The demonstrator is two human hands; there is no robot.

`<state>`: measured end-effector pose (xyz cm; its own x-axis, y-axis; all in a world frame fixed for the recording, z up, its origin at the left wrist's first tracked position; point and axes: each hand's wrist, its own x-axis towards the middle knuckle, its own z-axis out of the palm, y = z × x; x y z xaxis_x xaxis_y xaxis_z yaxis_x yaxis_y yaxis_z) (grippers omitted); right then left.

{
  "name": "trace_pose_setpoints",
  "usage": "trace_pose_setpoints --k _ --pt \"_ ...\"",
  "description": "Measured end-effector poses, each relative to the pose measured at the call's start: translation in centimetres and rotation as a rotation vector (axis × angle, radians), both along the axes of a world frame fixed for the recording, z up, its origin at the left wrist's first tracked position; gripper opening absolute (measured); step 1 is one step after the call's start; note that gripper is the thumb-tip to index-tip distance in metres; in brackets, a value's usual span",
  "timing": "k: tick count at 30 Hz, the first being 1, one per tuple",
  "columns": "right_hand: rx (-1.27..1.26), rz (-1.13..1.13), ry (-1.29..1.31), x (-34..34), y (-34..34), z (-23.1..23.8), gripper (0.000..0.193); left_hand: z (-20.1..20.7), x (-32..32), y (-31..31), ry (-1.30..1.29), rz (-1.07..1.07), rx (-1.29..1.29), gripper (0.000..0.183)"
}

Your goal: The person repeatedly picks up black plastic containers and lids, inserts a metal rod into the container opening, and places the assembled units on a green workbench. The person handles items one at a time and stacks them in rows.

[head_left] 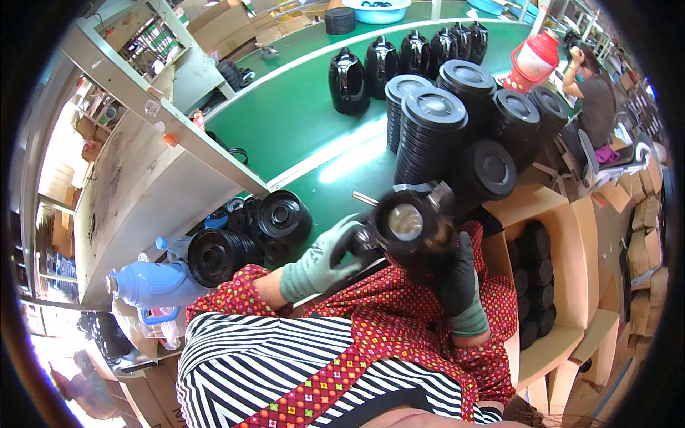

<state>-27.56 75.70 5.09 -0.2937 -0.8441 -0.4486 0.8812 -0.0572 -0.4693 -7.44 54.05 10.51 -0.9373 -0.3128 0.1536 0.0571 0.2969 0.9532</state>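
Over my lap I hold a black jug [407,222], its round opening turned up toward me and a pale, shiny inside showing. My left hand [330,258], in a light green glove, closes on the jug's left side near a dark protruding part. In a glove with black fingers and palm and a green cuff, my right hand [458,282] grips the jug's lower right side. Some fingertips are hidden by the jug. Right behind it stand stacks of black round lids [433,107]. One lid-like disc [492,170] faces me on its edge.
Several glossy black jugs [348,82] line the green conveyor table [285,135]. A red bucket [536,58] is at far right, with a seated person [596,93] beyond. At right, an open carton [574,250] holds black round parts. Black discs [214,257] and a blue thermos [157,284] lie left.
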Motion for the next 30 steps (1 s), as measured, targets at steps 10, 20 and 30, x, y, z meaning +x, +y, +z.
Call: trace_pose_setpoints --k 10,20,30 --pt "0.234 -0.117 1.088 0.3 -1.6 -5.5 0.036 -3.7 -4.1 -16.7 -0.073 0.764 0.303 0.04" --pt "0.245 -0.084 1.2 0.2 -0.1 -8.9 0.03 -13.7 -14.3 -34.4 -0.124 1.168 -0.385 0.05" --pt "0.217 -0.025 1.292 -0.7 -1.0 -9.4 0.03 -9.5 -7.5 -36.0 -0.125 1.864 -0.341 0.115"
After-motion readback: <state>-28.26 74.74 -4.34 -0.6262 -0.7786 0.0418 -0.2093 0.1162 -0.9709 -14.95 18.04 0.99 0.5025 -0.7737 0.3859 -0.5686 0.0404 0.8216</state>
